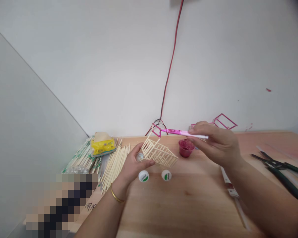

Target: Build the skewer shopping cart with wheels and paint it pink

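My left hand is closed around the end of a small model cart built of thin wooden sticks, held above the table. White bottle caps with green marks sit under it like wheels. Most of its sticks are bare, but the raised frame at its upper end is pink. Between the thumb and fingers of my right hand is a white paintbrush, smeared pink toward its tip. That tip meets or nearly meets the pink frame. Below the brush stands a small cup stained with dark pink paint.
Loose wooden sticks, bagged sticks and a yellow packet lie at left. Behind my right hand, a pink stick frame leans by the wall. Green-handled pliers and a white utility knife lie at right. A red-black cable hangs down the wall.
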Demonstrator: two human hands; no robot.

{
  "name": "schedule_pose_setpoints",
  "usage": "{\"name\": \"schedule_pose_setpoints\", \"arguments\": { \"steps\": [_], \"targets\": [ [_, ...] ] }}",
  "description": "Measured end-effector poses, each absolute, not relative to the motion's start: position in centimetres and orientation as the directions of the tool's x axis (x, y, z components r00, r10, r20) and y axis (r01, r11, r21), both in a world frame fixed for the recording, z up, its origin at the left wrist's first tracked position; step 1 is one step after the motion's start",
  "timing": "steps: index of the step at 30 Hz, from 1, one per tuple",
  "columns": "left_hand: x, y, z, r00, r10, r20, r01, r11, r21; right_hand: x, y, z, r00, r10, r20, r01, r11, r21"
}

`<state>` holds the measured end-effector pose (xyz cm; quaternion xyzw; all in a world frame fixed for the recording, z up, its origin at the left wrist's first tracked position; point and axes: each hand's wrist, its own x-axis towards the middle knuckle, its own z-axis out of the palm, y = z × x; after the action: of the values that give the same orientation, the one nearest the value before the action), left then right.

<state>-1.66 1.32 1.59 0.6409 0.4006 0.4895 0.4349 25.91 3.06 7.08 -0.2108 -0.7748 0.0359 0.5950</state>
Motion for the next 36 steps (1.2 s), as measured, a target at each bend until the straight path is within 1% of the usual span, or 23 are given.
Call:
{"name": "schedule_pose_setpoints", "arguments": {
  "steps": [6, 12, 16, 19, 23, 27, 32, 36],
  "targets": [
    [-1.61, 1.3, 1.74, 0.196, 0.941, 0.276, 0.139, -0.306, 0.942, 25.91, 3.1, 7.22, -0.266, 0.323, 0.908, 0.322, 0.918, -0.232],
    [-1.61, 1.27, 1.88, 0.156, 0.95, 0.272, 0.213, -0.301, 0.93, 25.74, 2.94, 7.4, -0.244, 0.304, 0.921, 0.329, 0.919, -0.216],
    [-1.73, 1.38, 1.79, 0.121, 0.951, 0.283, 0.289, -0.307, 0.907, 25.62, 2.99, 7.48, -0.322, 0.271, 0.907, 0.351, 0.924, -0.152],
    [-1.79, 1.48, 1.57, 0.058, 0.942, 0.33, 0.366, -0.327, 0.871, 25.56, 3.01, 7.48, -0.332, 0.256, 0.908, 0.357, 0.925, -0.13],
    [-1.83, 1.57, 1.34, -0.044, 0.905, 0.422, 0.52, -0.34, 0.783, 25.38, 2.9, 7.52, -0.258, 0.239, 0.936, 0.392, 0.912, -0.125],
    [-1.93, 1.66, 1.25, -0.042, 0.884, 0.466, 0.598, -0.352, 0.72, 25.27, 2.91, 7.47, -0.247, 0.242, 0.938, 0.408, 0.904, -0.125],
    [-1.94, 1.68, 1.17, -0.025, 0.87, 0.492, 0.642, -0.363, 0.675, 25.3, 3.04, 7.27, -0.273, 0.227, 0.935, 0.43, 0.898, -0.092],
    [-1.74, 1.72, 1.18, -0.055, 0.835, 0.547, 0.687, -0.366, 0.628, 24.98, 2.93, 7.34, -0.321, 0.241, 0.916, 0.456, 0.887, -0.074]
  ]
}}
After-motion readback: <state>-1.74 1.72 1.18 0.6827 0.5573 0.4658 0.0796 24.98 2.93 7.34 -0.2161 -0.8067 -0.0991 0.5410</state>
